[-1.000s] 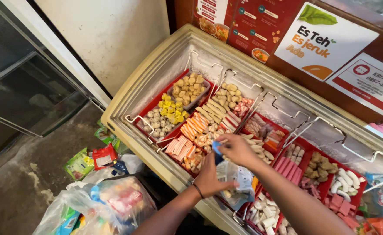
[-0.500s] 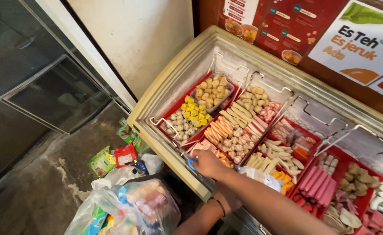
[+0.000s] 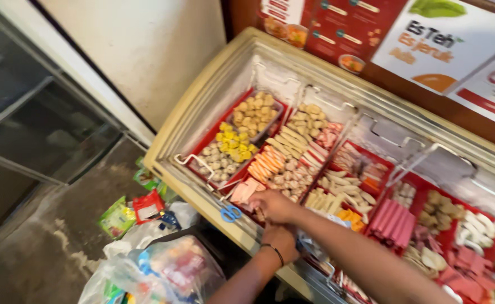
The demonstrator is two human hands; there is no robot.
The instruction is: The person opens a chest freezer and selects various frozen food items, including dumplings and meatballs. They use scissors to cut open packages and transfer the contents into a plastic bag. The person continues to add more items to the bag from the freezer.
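Observation:
An open chest freezer [image 3: 186,112] holds red trays [image 3: 209,130] of frozen snacks: balls, sticks and sausages. My right hand [image 3: 274,205] is over the front red tray, fingers curled, just right of blue-handled scissors [image 3: 230,213] lying on the freezer's front rim. My left hand [image 3: 281,238], with a dark band on the wrist, sits right below it at the rim, closed on a clear plastic packet [image 3: 329,217] that is mostly hidden under my right forearm. The picture is blurred, so I cannot make out what the right hand's fingers hold.
Clear plastic bags [image 3: 163,270] full of packets stand on the floor by the freezer's front, with red and green snack packets [image 3: 137,207] beside them. A glass-fronted cabinet [image 3: 39,129] stands to the left. Posters [image 3: 427,39] hang on the wall behind the freezer.
The scissors have left my right hand and now lie on the freezer rim. Both hands came together at the front red tray, and the view swung slightly.

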